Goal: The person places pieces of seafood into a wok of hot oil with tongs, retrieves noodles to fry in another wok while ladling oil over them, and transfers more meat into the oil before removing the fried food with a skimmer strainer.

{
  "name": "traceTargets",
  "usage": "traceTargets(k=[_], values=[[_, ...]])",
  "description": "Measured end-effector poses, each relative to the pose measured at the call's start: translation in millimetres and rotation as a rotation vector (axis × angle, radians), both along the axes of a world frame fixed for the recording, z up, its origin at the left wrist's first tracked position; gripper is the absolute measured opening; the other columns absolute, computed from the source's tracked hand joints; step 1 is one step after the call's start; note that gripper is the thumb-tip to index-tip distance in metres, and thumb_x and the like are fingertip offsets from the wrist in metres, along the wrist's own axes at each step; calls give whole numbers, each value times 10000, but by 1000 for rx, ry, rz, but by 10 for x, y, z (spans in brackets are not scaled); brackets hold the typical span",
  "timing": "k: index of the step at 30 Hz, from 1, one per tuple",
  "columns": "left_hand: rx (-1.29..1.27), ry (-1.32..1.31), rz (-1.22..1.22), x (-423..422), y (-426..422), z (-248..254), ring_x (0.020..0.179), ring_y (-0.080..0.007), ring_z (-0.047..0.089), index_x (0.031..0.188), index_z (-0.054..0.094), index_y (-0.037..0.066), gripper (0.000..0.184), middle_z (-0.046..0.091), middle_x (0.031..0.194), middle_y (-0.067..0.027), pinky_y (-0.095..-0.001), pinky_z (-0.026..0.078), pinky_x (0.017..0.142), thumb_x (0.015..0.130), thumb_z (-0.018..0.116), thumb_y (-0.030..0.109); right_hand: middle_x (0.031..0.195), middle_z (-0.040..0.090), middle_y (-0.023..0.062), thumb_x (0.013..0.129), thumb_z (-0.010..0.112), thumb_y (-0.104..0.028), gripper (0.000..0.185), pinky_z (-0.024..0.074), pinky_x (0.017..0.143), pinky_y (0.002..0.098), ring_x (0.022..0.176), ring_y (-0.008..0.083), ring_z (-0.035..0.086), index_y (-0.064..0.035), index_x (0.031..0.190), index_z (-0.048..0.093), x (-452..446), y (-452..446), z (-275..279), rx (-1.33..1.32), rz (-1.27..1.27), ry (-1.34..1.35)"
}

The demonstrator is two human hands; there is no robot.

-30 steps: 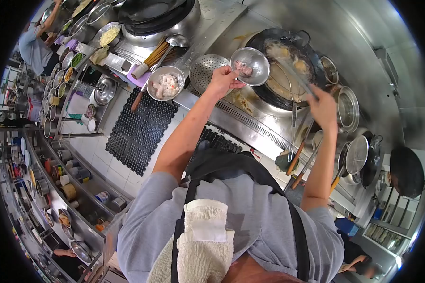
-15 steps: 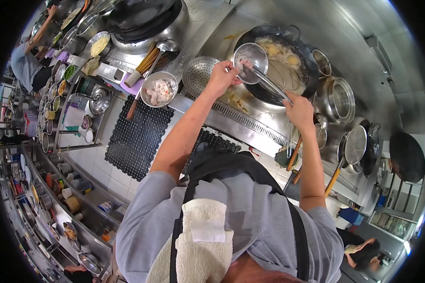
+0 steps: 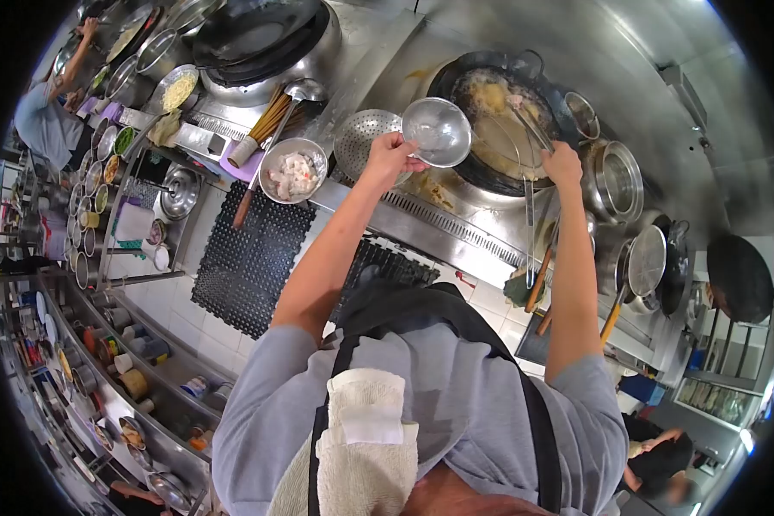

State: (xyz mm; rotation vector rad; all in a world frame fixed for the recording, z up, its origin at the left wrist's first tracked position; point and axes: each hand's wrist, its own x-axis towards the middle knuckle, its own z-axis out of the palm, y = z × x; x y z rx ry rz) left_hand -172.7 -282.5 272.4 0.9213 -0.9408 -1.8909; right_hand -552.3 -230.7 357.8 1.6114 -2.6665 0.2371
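My left hand grips the rim of a small metal bowl, which looks bare inside. Metal tongs are in my right hand, their tips over a black wok of bubbling oil. A pale pinkish piece shows at the tongs' tips, and golden food floats beside it. A wire skimmer rests in the wok. Left of the bowl lies a perforated ladle. Farther left, another metal bowl holds raw pale pieces.
Stacked black woks stand at the upper left, near a ladle and a bundle of sticks. Metal pots and strainers are on the right. One person is at the far left, another at the lower right.
The tongs have gone from the small bowl to the wok with a pale piece at their tips. My left hand and the bowl have shifted slightly left and down, and the bowl's contents are gone.
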Motion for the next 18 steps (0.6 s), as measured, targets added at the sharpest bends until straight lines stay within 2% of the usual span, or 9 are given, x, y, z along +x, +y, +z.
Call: traceTargets(k=[4, 5, 8, 12, 14, 16, 18], values=[[32, 53, 54, 231, 159, 91, 717, -301, 722, 904, 566, -59, 112, 660, 866, -175, -345, 636, 637, 936, 591, 44, 1164, 672, 199, 839, 674, -369, 484, 502, 942, 464, 1116, 385, 623, -104, 1243, 647, -108, -87, -12, 115, -43, 8], [36, 59, 71, 292, 210, 97, 735, -303, 722, 925, 571, -63, 113, 663, 884, -176, -348, 636, 652, 938, 590, 48, 1155, 677, 202, 836, 671, -345, 433, 506, 935, 476, 1096, 389, 637, -123, 1208, 668, -175, -52, -58, 58, -21, 25], [14, 75, 125, 483, 348, 129, 796, -308, 723, 992, 585, -71, 142, 670, 938, -174, -358, 635, 710, 944, 587, 62, 1147, 679, 205, 839, 671, -352, 434, 506, 936, 472, 1098, 384, 637, -125, 1208, 671, -187, 119, 143, 1, -96, -24], [-5, 17, 216, 782, 708, 246, 832, -306, 717, 1026, 590, -55, 156, 677, 990, -185, -362, 620, 761, 952, 595, 83, 1138, 679, 195, 852, 665, -360, 419, 499, 931, 462, 1108, 378, 623, -110, 1187, 679, -579, 944, 504, -83, -137, 84], [-28, -13, 252, 946, 978, 396, 840, -296, 717, 1024, 588, -36, 148, 683, 1005, -188, -354, 612, 750, 949, 612, 89, 1170, 669, 190, 836, 654, -367, 423, 499, 935, 463, 1130, 371, 615, -96, 1160, 682, -779, 1530, 838, 123, -265, 122], [-5, -8, 310, 1088, 1213, 437, 850, -283, 717, 1006, 598, -16, 112, 689, 993, -163, -341, 609, 744, 947, 611, 78, 1177, 661, 200, 827, 648, -343, 392, 497, 933, 480, 1142, 377, 607, -92, 1126, 687, -1179, 2064, 832, 213, -347, 131], [-1, 16, 317, 1187, 1413, 402, 860, -280, 715, 1042, 603, -24, 137, 688, 1000, -156, -339, 607, 735, 942, 613, 69, 1153, 658, 232, 797, 670, -289, 374, 495, 922, 496, 1125, 398, 609, -43, 1079, 663, -1652, 2469, 500, 298, -401, 177]])
